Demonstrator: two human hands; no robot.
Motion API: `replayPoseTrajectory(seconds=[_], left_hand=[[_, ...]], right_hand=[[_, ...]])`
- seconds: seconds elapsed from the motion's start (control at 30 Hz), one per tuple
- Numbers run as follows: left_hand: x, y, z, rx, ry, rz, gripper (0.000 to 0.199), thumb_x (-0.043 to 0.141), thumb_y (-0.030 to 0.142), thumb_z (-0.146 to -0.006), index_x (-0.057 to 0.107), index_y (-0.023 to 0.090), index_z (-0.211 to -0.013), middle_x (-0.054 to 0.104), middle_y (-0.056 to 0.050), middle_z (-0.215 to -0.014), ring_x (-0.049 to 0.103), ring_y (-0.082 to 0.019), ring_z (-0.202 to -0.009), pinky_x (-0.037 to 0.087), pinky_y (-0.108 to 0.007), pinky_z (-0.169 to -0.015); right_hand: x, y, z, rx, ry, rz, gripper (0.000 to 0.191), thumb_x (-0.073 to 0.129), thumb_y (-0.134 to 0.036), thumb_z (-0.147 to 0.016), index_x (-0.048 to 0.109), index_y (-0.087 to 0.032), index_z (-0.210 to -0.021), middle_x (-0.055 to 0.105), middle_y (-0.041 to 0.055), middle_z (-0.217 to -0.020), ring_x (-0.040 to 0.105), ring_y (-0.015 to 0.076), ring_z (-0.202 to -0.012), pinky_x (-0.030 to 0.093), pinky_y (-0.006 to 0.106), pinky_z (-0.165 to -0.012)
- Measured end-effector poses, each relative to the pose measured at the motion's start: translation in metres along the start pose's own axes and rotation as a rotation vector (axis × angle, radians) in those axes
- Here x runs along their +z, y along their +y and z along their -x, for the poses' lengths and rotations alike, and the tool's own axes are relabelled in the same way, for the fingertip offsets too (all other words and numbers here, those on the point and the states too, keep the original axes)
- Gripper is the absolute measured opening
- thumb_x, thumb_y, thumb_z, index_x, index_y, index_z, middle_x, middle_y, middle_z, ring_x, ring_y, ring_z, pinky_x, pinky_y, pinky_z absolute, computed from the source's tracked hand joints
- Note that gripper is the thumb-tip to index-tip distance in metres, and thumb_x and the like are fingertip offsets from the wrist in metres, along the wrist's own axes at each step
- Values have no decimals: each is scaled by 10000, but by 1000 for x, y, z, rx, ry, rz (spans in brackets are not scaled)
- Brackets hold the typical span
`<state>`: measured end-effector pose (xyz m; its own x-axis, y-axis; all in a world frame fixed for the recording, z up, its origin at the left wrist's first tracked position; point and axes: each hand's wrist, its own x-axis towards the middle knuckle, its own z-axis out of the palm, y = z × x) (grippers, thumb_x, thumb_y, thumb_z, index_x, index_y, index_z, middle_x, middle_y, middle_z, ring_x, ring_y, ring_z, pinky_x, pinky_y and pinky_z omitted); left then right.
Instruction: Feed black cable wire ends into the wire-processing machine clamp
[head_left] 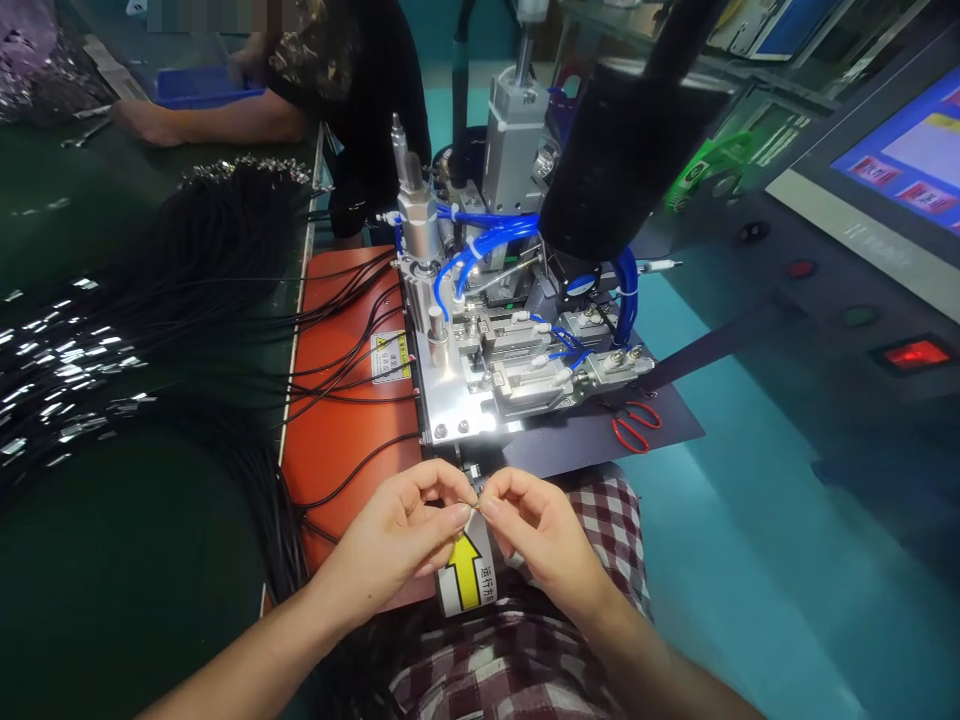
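My left hand (420,525) and my right hand (536,520) meet fingertip to fingertip just in front of the metal machine (457,405). Thumb and index finger of each hand are pinched on a tiny thin piece (475,505), which looks like fine wire ends; its details are too small to make out. Under the fingers is a white label with a yellow arrow (466,575). Black cables (352,470) cross the orange mat (322,350) to the machine's left side.
Bundles of black cables (217,225) with shiny ends lie on the dark green table (135,560). Red-handled scissors (636,428) rest right of the machine. A black cylinder (607,160) hangs above it. Another person's arm (217,122) is at the upper left; a screen (915,150) stands right.
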<state>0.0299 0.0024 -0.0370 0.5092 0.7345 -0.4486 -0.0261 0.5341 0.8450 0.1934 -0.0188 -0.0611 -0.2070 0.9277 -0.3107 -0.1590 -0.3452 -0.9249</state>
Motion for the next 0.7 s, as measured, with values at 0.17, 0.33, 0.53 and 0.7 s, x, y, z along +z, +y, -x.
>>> replayPoseTrajectory(seconds=[0.17, 0.33, 0.53, 0.7], left_hand=[[-3, 1, 2, 210, 237, -645, 46, 505, 235, -869, 527, 205, -896, 506, 13, -779, 495, -114, -658, 396, -229, -597], [-11, -12, -4, 436, 302, -1022, 177, 413, 173, -902, 586, 179, -941, 541, -34, -842, 556, -151, -761, 452, -255, -683], [-16, -18, -7, 478, 210, -1159, 307, 367, 121, -898, 582, 202, -1102, 562, -50, -891, 581, -149, -758, 481, -235, -653], [-16, -17, -7, 507, 201, -1229, 327, 359, 108, -890, 593, 196, -1102, 552, -48, -865, 569, -153, -729, 473, -238, -627]], right_hand=[[-11, 0, -14, 0, 47, 84, 226, 596, -352, -805, 522, -168, -697, 431, -62, -532, 372, 83, -468, 276, 217, -455], [-20, 11, -30, 30, 50, 116, 215, 611, -346, -786, 539, -167, -693, 457, -54, -554, 376, 81, -462, 278, 218, -450], [-22, 16, -33, 50, 51, 133, 219, 618, -361, -773, 551, -170, -688, 455, -51, -548, 382, 91, -472, 292, 225, -457], [-22, 13, -34, 62, 49, 139, 227, 617, -365, -767, 543, -171, -675, 449, -54, -541, 379, 90, -471, 286, 225, -460]])
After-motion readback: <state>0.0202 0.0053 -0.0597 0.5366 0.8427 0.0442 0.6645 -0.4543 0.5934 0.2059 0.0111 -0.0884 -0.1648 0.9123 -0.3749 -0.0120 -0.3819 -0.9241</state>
